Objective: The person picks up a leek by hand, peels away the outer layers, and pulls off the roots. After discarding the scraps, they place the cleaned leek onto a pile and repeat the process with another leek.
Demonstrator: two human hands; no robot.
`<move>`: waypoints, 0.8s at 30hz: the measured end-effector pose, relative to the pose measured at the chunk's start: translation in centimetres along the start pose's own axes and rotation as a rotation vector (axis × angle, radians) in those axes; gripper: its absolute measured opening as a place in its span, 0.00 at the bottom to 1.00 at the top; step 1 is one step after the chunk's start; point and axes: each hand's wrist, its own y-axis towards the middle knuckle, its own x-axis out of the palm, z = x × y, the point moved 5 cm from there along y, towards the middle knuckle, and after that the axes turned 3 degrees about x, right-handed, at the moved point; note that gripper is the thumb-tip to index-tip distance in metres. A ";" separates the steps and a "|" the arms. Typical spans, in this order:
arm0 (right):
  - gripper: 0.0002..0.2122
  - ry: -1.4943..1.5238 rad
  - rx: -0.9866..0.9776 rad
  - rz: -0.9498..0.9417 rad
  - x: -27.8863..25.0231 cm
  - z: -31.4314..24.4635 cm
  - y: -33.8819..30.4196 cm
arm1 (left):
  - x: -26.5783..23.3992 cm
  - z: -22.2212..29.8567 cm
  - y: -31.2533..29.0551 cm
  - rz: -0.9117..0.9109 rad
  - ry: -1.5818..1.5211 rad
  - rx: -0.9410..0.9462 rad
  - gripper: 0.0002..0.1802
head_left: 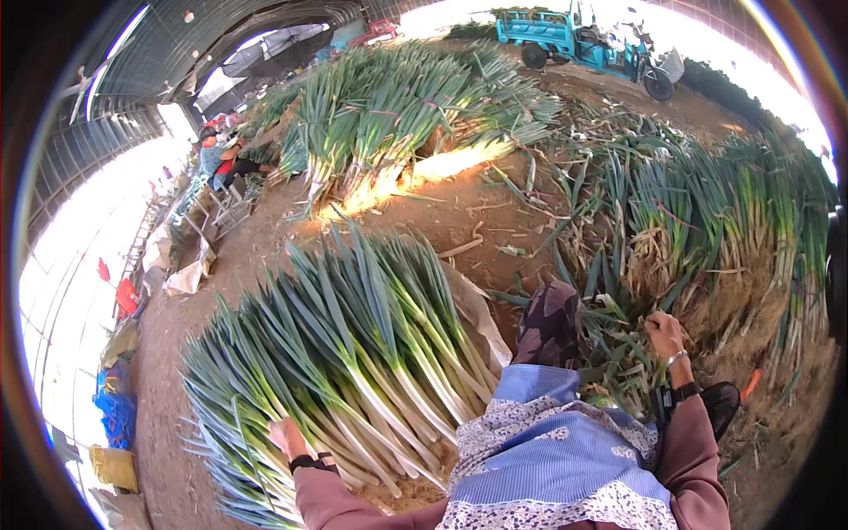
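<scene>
A broad heap of cleaned long green onions (362, 367) lies fanned out in front and to my left, white shanks toward me and dark leaves away. On the heap's left part rests my left hand (287, 437), its fingers closed about a green onion stalk; the fingertips are partly hidden among the stalks. My right hand (664, 336) is out to the right with curled fingers, above loose stripped leaves (616, 344). Anything inside that fist is hidden. Just beyond it stand uncleaned green onions (689, 208) with dry roots and soil.
A large pile of tied green onions (397, 115) lies farther off on the dirt floor (327, 243). A blue three-wheeled cart (574, 40) is parked at the far right. Other people (228, 159) sit at the far left. Blue bags (113, 406) line the left wall.
</scene>
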 end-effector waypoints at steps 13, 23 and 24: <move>0.08 0.065 0.165 -0.141 2.9 2.9 5.8 | 9.9 47.2 -37.2 -1.321 -1.009 0.703 0.12; 0.09 0.192 0.491 -0.111 7.8 18.5 7.8 | 24.6 47.2 -58.4 -1.988 -0.757 0.313 0.07; 0.08 0.214 0.533 -0.062 8.5 20.1 8.4 | 25.8 46.5 -58.2 -1.987 -0.729 0.279 0.07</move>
